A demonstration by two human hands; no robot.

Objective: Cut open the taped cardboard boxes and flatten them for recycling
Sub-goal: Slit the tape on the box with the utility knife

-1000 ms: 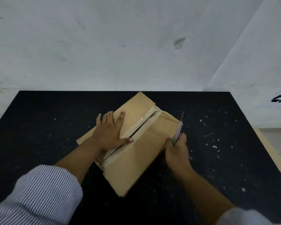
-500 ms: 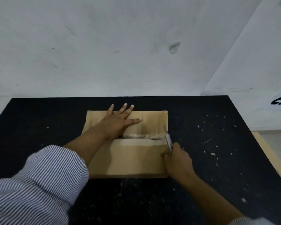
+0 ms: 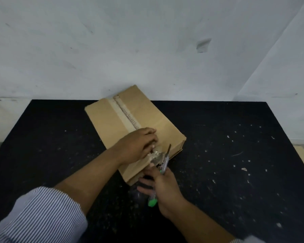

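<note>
Our 1 cardboard box lies slanted on the black table, at its far middle. Our left hand curls its fingers round crumpled tape at the box's near end. Our right hand grips the green-ended cutter, blade pointing far.

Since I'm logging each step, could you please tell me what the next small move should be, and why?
Probably slice through the crumpled tape at the near end of the box. The seam already gapes farther along, yet tape bunches there, seemingly pinched by the left hand, and the right hand holds the cutter with its blade right beside it.
</note>
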